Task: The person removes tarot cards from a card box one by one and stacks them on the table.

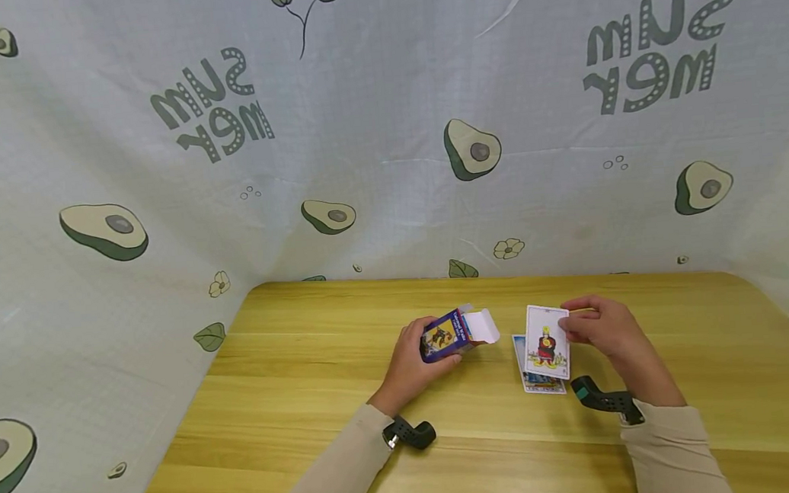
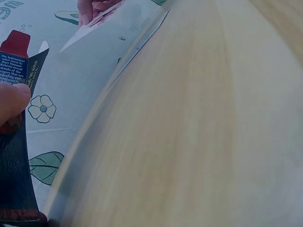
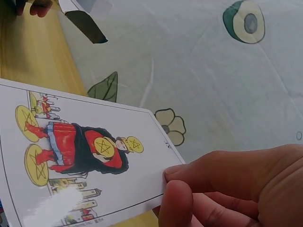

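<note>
My left hand [image 1: 409,364] grips a dark blue tarot card box [image 1: 445,336] with a picture on its front. The box's white top flap [image 1: 482,326] stands open towards the right. In the left wrist view the thumb [image 2: 16,100] lies across the box's printed side. With thumb and fingers my right hand [image 1: 606,327] pinches one tarot card [image 1: 545,339] by its upper right edge. The right wrist view shows a figure in red and black with yellow pentacle discs on this card [image 3: 94,151]. Beneath it, partly hidden, other cards [image 1: 544,387] lie on the table.
The wooden table [image 1: 296,406] has light yellow grain. Behind it and at the left hangs a pale cloth [image 1: 386,125] printed with avocados and leaves. A black wrist camera [image 1: 411,433] sits on the left wrist, and another camera [image 1: 604,398] on the right.
</note>
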Demonstrator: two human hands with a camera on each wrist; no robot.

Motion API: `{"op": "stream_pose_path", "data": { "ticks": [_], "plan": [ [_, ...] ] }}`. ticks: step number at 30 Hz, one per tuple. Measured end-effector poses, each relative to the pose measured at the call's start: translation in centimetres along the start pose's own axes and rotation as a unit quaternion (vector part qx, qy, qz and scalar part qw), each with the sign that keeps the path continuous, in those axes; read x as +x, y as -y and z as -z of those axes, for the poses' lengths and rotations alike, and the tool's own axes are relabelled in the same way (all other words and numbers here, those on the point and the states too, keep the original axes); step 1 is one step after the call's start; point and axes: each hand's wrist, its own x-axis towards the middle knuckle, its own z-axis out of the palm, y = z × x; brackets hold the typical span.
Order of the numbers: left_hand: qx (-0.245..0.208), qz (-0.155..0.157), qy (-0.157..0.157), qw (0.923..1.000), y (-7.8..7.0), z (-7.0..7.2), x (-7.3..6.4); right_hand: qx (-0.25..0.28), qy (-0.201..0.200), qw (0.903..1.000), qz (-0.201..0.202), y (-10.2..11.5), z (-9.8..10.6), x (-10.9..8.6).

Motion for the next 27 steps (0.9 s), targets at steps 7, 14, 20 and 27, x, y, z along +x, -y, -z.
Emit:
{"op": "stream_pose_path", "data": {
  "ticks": [7, 14, 20, 27],
  "plan": [
    [-0.002, -0.003, -0.002, 1.0000, 0.0, -0.1, 0.1, 0.016, -0.021, 0.9994, -0.020, -0.6, -0.1, 0.5],
    [0.000, -0.008, -0.005, 1.0000, 0.1, -0.1, 0.1, 0.003, 0.002, 1.0000, -0.009, -0.7, -0.1, 0.5],
    [0.002, -0.007, -0.005, 1.0000, 0.2, -0.2, 0.2, -0.018, 0.003, 0.9994, -0.029, -1.1, -0.4, 0.9],
    [0.006, -0.008, -0.005, 0.9999, 0.3, -0.2, 0.2, -0.033, 0.008, 0.9987, -0.038, -1.5, -0.8, 1.3]
  ]
}}
